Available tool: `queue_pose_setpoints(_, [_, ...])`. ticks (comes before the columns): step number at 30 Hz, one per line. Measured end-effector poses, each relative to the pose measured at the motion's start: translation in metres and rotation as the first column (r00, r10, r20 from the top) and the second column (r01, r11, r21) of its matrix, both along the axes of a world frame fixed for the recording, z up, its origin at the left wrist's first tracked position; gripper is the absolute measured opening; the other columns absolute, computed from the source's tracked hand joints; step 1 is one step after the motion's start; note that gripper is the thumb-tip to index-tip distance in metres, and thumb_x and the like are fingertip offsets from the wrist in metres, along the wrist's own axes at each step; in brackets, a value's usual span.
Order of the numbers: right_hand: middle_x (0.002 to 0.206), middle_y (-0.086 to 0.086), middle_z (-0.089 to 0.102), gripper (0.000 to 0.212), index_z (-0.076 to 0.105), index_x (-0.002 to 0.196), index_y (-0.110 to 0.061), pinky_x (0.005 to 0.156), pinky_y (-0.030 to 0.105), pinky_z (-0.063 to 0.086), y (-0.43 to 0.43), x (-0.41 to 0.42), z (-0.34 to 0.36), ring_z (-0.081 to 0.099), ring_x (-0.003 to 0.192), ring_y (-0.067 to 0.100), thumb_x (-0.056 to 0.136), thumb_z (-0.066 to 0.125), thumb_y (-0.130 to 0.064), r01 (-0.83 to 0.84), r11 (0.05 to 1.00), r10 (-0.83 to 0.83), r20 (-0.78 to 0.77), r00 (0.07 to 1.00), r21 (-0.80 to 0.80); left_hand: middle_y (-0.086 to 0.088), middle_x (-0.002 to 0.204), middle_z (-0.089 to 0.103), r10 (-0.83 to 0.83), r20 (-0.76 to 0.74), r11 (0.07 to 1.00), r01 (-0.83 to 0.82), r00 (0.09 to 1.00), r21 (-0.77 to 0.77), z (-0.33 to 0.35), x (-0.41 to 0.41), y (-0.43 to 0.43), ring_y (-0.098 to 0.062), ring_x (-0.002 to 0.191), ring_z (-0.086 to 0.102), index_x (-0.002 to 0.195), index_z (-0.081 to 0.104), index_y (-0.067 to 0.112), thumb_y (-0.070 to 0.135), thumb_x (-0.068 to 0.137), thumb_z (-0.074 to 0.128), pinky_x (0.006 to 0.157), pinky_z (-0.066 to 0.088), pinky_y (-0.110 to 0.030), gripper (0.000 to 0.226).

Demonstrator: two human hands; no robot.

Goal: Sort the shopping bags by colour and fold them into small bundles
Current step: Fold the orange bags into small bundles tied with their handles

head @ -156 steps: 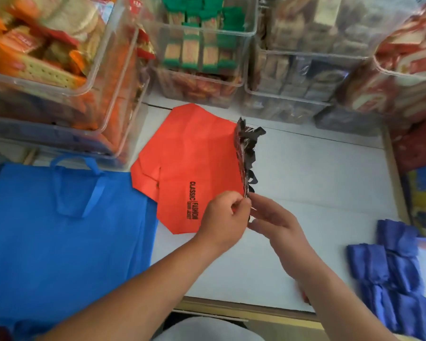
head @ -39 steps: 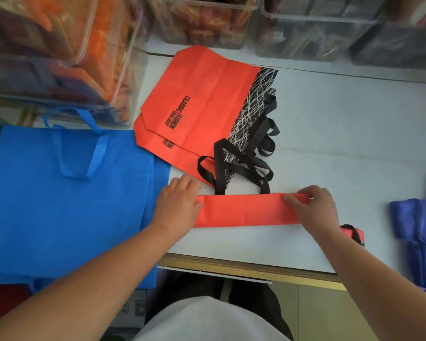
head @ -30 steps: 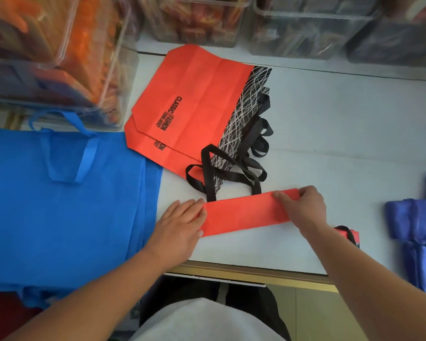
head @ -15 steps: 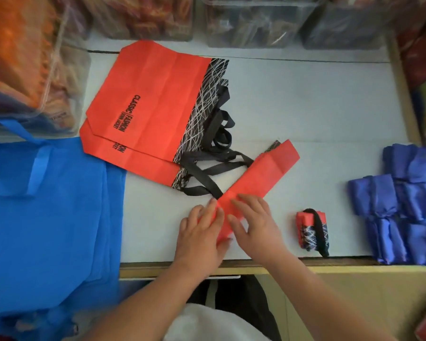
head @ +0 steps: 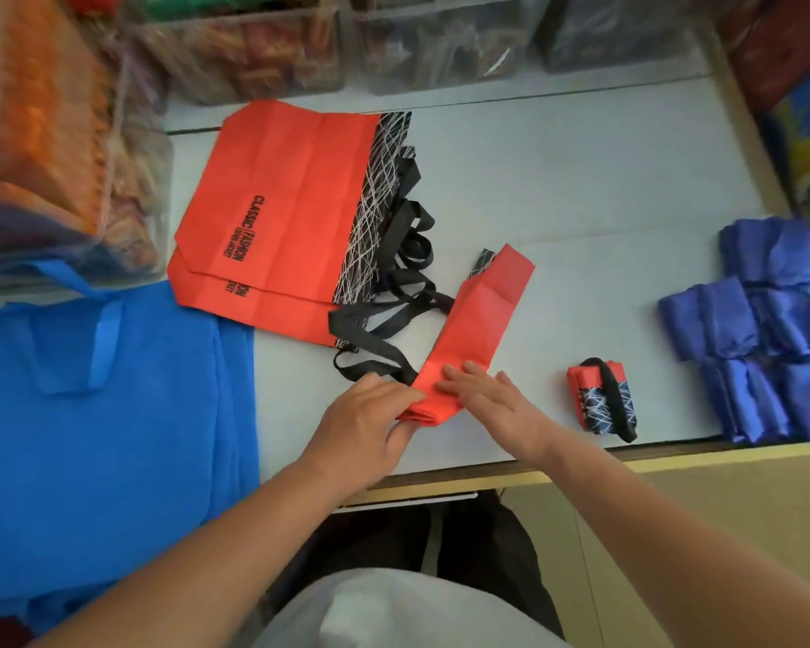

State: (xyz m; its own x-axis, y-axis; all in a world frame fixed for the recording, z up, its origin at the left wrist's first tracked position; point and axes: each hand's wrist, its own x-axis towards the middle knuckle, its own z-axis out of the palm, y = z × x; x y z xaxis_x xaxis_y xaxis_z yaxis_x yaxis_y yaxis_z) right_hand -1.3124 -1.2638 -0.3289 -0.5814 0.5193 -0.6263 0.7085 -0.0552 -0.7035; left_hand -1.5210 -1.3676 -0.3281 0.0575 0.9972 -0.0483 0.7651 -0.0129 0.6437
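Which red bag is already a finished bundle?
The small red bundle wrapped in its black strap; the red strip is only part-folded, the flat red bags unfolded.

Left hand (head: 365, 413) curled, right hand (head: 493, 400) flat

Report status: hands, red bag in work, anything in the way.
Left hand pinches near end of folded red strip; right hand flat on it. One red bundle done. Black handles of flat red bags lie against strip.

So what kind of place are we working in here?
Probably a small shop counter: clear plastic bins of packaged snacks line the back of the pale grey countertop, with flat orange fabric shopping bags stacked for folding.
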Motion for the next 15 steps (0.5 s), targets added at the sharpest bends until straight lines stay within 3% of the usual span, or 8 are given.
queue_pose_setpoints(3, [0.159,-0.019,0.033,0.062,0.044,0.148,-0.043,0.125,0.037,0.006,-0.023,0.004,0.013,0.008,0.152,0.002,0.089,0.053,-0.027,0.095,0.982,-0.095,0.009,0.995,-0.165,0.020,0.099,0.063,0.060,0.121,0.996,-0.052,0.991,-0.074,0.024,0.000,0.005,-0.010,0.095,0.059,0.119,0.067,0.032,0.023,0.089,0.075,0.083,0.052,-0.034,0.033])
queue_pose_setpoints(5, [0.149,-0.017,0.050,0.052,0.052,0.141,-0.046,0.115,0.033,0.027,-0.040,0.011,0.014,0.030,0.147,0.006,0.090,0.063,-0.043,0.196,0.975,-0.200,-0.033,0.979,-0.104,0.019,0.104,0.063,0.190,0.195,0.971,-0.155,0.962,-0.184,0.035,0.006,0.010,-0.001,0.099,0.059,0.120,0.063,0.042,0.031,0.086,0.078,0.090,0.049,-0.023,0.039])
queue_pose_setpoints(7, [0.129,-0.022,0.058,0.035,0.065,0.125,-0.044,0.104,0.028,0.040,-0.053,0.014,0.010,0.052,0.122,-0.004,0.094,0.063,-0.058,0.357,0.934,-0.357,-0.140,0.923,-0.031,0.018,0.108,0.065,0.311,0.260,0.934,-0.244,0.914,-0.261,0.039,0.015,0.017,0.004,0.103,0.060,0.118,0.059,0.050,0.040,0.079,0.083,0.090,0.046,-0.016,0.047])
queue_pose_setpoints(11, [0.138,-0.022,0.033,0.038,0.070,0.121,-0.039,0.097,0.018,0.040,-0.049,0.015,0.007,0.046,0.114,-0.020,0.099,0.046,-0.058,0.473,0.878,-0.460,-0.150,0.875,0.069,0.018,0.119,0.062,0.279,0.178,0.923,-0.212,0.944,-0.322,0.031,0.032,0.026,0.002,0.113,0.055,0.129,0.056,0.044,0.049,0.085,0.073,0.097,0.045,-0.024,0.047])
queue_pose_setpoints(13, [0.138,-0.026,0.046,0.033,0.067,0.124,-0.042,0.098,0.022,0.044,-0.039,0.015,0.004,0.051,0.116,-0.014,0.103,0.044,-0.053,0.471,0.877,-0.456,-0.147,0.878,0.094,0.011,0.124,0.065,0.201,0.142,0.922,-0.138,0.969,-0.361,0.020,0.038,0.025,-0.008,0.118,0.058,0.133,0.054,0.037,0.049,0.094,0.061,0.100,0.048,-0.034,0.042])
queue_pose_setpoints(15, [0.113,-0.019,0.070,0.030,0.068,0.117,-0.039,0.093,0.034,0.054,-0.031,0.015,0.003,0.064,0.102,-0.002,0.103,0.046,-0.054,0.487,0.867,-0.478,-0.105,0.872,0.107,0.004,0.118,0.069,0.199,0.114,0.892,-0.132,0.973,-0.432,0.011,0.042,0.027,-0.018,0.111,0.064,0.130,0.055,0.029,0.045,0.101,0.052,0.093,0.052,-0.040,0.034])
